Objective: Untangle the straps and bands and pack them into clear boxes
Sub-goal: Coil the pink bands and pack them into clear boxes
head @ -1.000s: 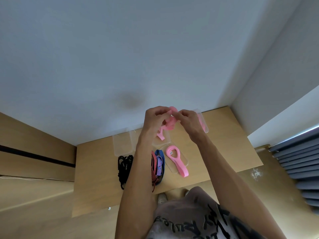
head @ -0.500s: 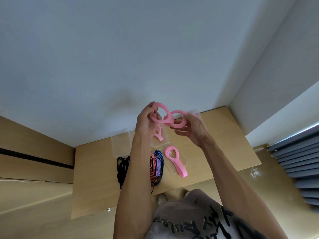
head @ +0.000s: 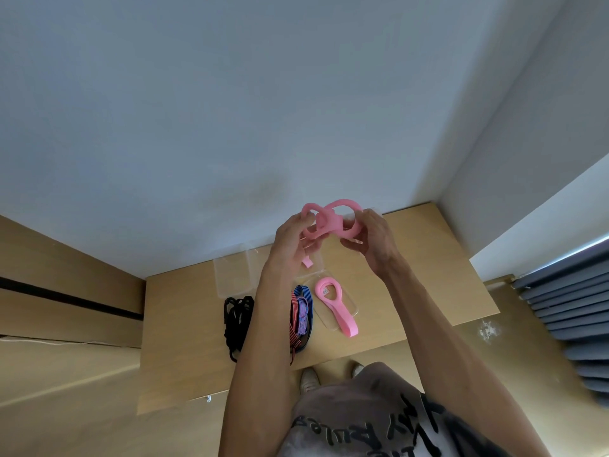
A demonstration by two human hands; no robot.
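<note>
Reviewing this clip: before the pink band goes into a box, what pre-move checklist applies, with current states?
1. Both hands hold the band: ok. The left hand and right hand each grip the pink band, raised above the table.
2. Band untangled: not ok. It still crosses itself in two loops.
3. Open box free to receive it: cannot tell. The clear box at the table's back left looks empty, but glare hides detail.
4. Second pink band packed: not ok. Its end overhangs its box.
5. Black straps and striped straps sorted: not ok. Both lie bunched on the table.
</note>
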